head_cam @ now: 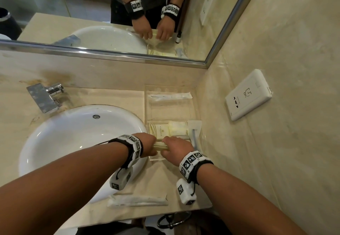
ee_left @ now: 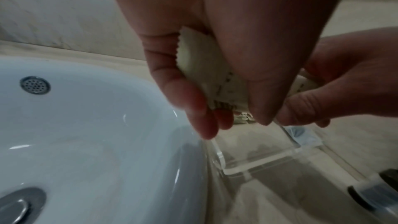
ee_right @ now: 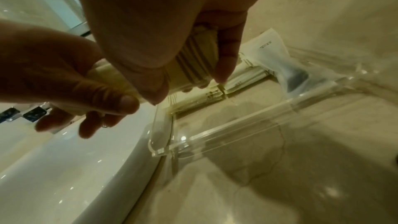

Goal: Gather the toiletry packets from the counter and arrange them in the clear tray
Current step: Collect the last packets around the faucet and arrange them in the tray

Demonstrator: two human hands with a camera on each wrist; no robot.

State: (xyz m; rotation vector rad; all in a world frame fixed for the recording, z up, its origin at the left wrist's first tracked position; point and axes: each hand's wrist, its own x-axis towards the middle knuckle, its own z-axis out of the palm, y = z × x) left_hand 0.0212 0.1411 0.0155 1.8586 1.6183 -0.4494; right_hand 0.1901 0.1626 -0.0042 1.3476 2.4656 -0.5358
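Head view: left hand (head_cam: 147, 143) and right hand (head_cam: 176, 147) pinch opposite ends of 1 stack of packets (head_cam: 161, 146), low over the tray (head_cam: 156, 159) front compartment. Placing step, I'd say; next, lower it flat beside the packets already there.

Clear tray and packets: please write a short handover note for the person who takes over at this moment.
Left hand: grips the left end of a cream packet stack.
Right hand: grips the right end of the same stack, over the near compartment of the clear tray.
Done: cream packets and a clear sachet lie in the tray's near part; one long white packet lies in the far compartment.
Left: set the held stack down in the tray, then bring the long white packet on the counter edge near the sink.
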